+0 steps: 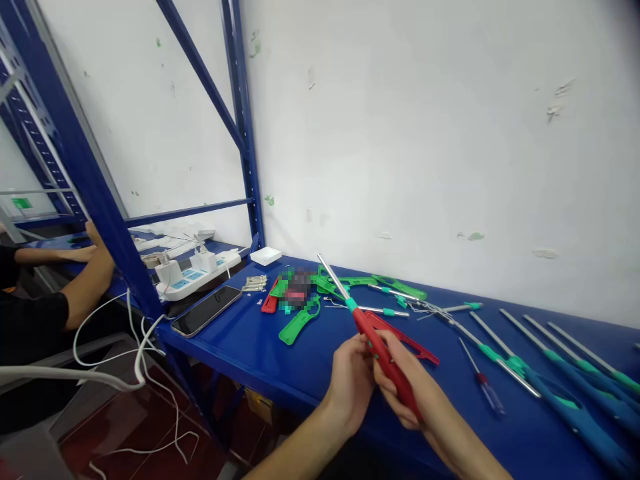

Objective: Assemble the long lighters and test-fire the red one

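My right hand (406, 381) is closed round the red plastic handle of a long lighter-like tool (376, 341), whose metal tube points up and away to the left. My left hand (351, 380) pinches the same red handle from the left side, fingers curled against it. A loose red handle shell (407, 338) lies on the blue shelf top just behind my hands. Both hands hover over the front part of the shelf.
Green handle shells (299, 322) and metal tubes with teal collars (379, 310) lie behind. Finished blue-handled tools (560, 395) and a small screwdriver (483, 385) lie at right. A phone (207, 310), power strip (196, 278) and white box (265, 255) sit left. Another person's arms (83, 270) rest at far left.
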### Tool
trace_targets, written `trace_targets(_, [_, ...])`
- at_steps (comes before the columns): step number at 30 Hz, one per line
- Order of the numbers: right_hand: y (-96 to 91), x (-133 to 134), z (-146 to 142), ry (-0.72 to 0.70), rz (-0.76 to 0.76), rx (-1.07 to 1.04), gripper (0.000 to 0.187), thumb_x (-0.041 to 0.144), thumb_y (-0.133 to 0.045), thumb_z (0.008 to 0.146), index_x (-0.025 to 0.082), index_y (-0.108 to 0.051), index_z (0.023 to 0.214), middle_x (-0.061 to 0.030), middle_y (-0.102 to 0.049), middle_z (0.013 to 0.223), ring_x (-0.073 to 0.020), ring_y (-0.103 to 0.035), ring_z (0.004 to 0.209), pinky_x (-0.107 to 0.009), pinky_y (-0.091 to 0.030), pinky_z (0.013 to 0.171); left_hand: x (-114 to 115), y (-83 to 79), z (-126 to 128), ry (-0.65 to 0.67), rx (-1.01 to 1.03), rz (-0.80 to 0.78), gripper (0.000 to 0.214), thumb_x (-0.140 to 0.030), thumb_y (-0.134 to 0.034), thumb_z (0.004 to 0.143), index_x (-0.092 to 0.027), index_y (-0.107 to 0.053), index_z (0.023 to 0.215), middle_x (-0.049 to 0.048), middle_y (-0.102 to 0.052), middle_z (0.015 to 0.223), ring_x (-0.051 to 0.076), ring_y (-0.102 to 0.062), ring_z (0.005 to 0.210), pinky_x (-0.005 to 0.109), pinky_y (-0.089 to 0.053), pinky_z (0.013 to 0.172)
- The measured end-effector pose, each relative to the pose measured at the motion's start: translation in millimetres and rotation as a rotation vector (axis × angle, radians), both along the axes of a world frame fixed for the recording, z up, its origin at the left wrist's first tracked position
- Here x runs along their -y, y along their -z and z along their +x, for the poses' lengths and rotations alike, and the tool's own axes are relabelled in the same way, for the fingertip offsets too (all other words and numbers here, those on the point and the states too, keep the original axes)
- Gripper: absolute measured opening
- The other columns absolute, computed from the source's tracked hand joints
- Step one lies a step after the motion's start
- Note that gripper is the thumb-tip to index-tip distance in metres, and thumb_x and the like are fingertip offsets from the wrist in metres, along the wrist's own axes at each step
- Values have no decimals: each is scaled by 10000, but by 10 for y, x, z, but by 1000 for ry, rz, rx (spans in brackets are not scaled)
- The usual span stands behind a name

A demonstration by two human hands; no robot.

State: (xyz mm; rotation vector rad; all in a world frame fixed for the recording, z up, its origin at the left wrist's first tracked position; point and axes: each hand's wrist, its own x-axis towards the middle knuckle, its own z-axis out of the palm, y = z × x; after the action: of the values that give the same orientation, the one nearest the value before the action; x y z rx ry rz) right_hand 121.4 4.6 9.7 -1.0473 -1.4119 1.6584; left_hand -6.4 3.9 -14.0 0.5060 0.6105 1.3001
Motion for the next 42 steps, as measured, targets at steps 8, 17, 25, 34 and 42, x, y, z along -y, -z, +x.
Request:
trace_targets(8, [90,84,455,221,79,43,1032,1115,-322,943,281,-660,1450,93,-482,675,-114,-346,464,-263,-263,447,67,-105,32,140,-336,286,425,-451,-804,1130,-189,-734,1457,132,-749,1477,313,-773,1268,544,-687,1076])
trace_targets(17, [184,155,481,256,149,75,461,604,-701,1148,196,-724,1360,-36,-761,1090,-154,-699,785,-324,-629,699,49,-104,35,163,-505,440,420,-443,-810,1126,-192,-740,1455,131,-745,1498,324,-765,1300,562,-674,1109])
trace_targets(25, [142,188,437,297,251,200,467,578,-726,1139,204,-729,1419,-81,-792,1251,-216,-779,977,-422,-692,868,67,-123,41,160,-539,470,422,-433,-813,1125,-192,-733,1463,130,-749,1484,315,-773,1275,550,-685,1087])
trace_targets(34, [-5,258,311,314,467,319,784,818,-157,1178,321,-641,1544,-79,-843,1106,-302,-787,1005,-452,-580,977,78,-135,51,115,-544,481,401,-439,-811,1126,-190,-748,1434,125,-761,1463,312,-775,1269,548,-681,1093])
trace_targets(42, [-45,280,306,311,489,330,757,786,-172,1188,306,-627,1556,-86,-851,1090,-314,-810,1017,-427,-582,967,71,-135,63,112,-576,485,403,-444,-810,1126,-190,-749,1433,124,-762,1466,318,-772,1283,562,-669,1116])
